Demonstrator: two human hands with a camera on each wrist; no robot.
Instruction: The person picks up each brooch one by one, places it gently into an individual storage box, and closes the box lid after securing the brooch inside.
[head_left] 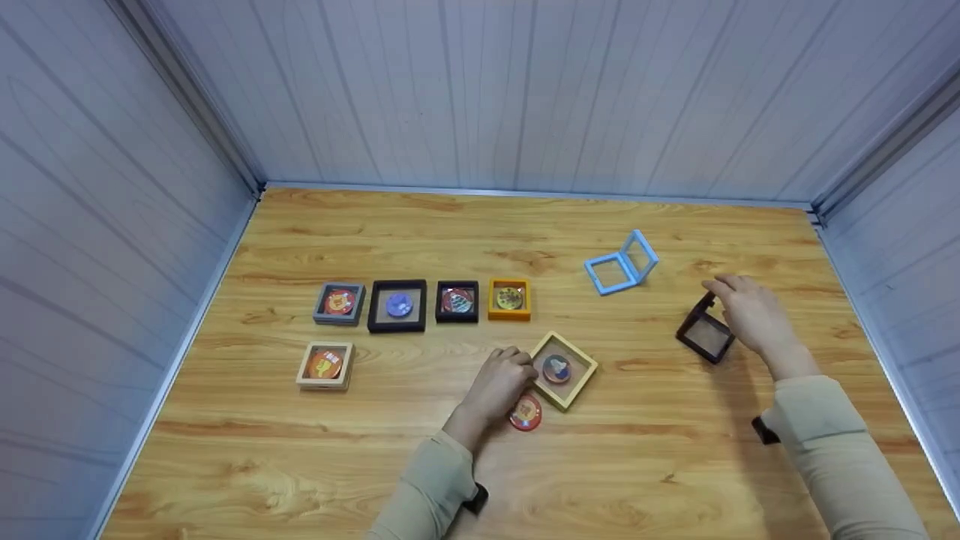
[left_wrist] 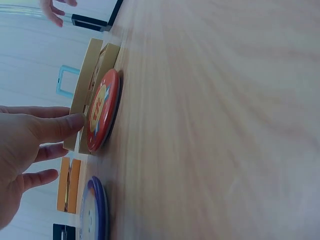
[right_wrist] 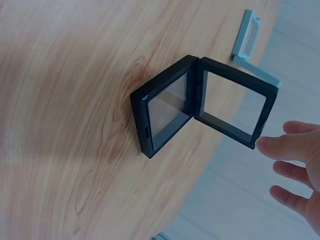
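My left hand (head_left: 496, 386) is at the left corner of a pale yellow display case (head_left: 580, 385), its thumb and a finger pinching the edge. A round badge (head_left: 556, 368) shows inside that case. Just in front of it lies a red badge (head_left: 525, 412); a blue-rimmed badge (left_wrist: 95, 212) shows in the left wrist view near the hand. On the right, a black display case (right_wrist: 167, 107) stands with its lid (right_wrist: 235, 80) raised. My right hand (head_left: 757, 319) is at the lid's corner, thumb tip touching or nearly touching it, fingers loosely extended.
Further back stands an unfolded light blue case (head_left: 611, 289). To the left are a grey case (head_left: 339, 320), two black cases, an orange case (head_left: 510, 316) and a cream case (head_left: 322, 386), each with a round badge. Panel walls (head_left: 480, 97) border the wooden table.
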